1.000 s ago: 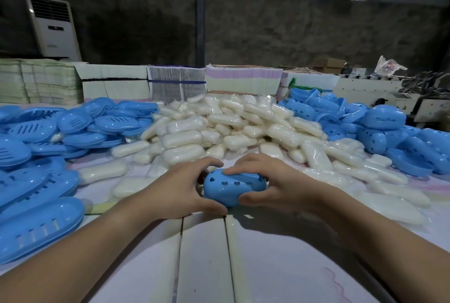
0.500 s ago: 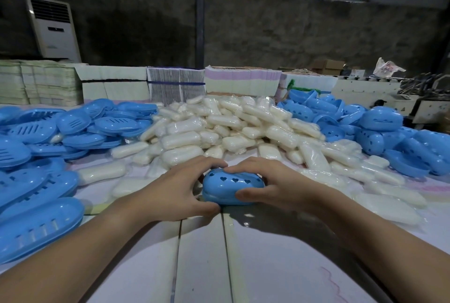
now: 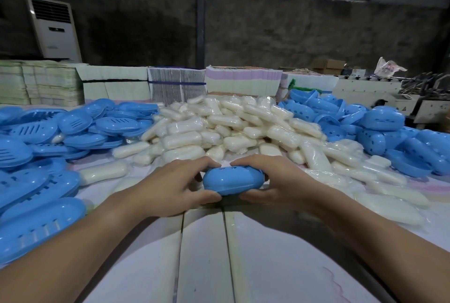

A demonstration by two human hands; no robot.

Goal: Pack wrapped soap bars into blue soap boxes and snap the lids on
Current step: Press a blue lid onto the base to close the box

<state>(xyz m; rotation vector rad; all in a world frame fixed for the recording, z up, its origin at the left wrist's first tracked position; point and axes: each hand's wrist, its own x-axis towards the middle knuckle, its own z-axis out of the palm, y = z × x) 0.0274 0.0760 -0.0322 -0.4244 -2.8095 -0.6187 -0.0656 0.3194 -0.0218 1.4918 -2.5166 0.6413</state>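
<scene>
Left hand [image 3: 170, 185]: forearm reaches in from the lower left; fingers curled over the far top edge of the blue soap box [image 3: 232, 179], thumb pressed along its near lower edge. Grasping the box's left end.

Right hand [image 3: 277, 179]: forearm enters from the lower right; fingers arched over the box's right end, thumb tucked beneath its near edge. Grasping the box's right end.

Blue soap box: closed, lid on, held between both hands just above the near-centre of the worktop [image 3: 280, 261]. Small cut-out holes show along its upper far edge; their shape is hard to make out. Contents hidden.

Wrapped soap bars [image 3: 219, 129]: large heap directly behind the hands, spilling to the right.

Slotted blue box parts [image 3: 39, 181]: piled at left, partly cut off by the frame edge.

Blue lids with holes [image 3: 379, 132]: piled at far right; the outermost are cut off.

Both ends of the box are covered by the palms.
</scene>
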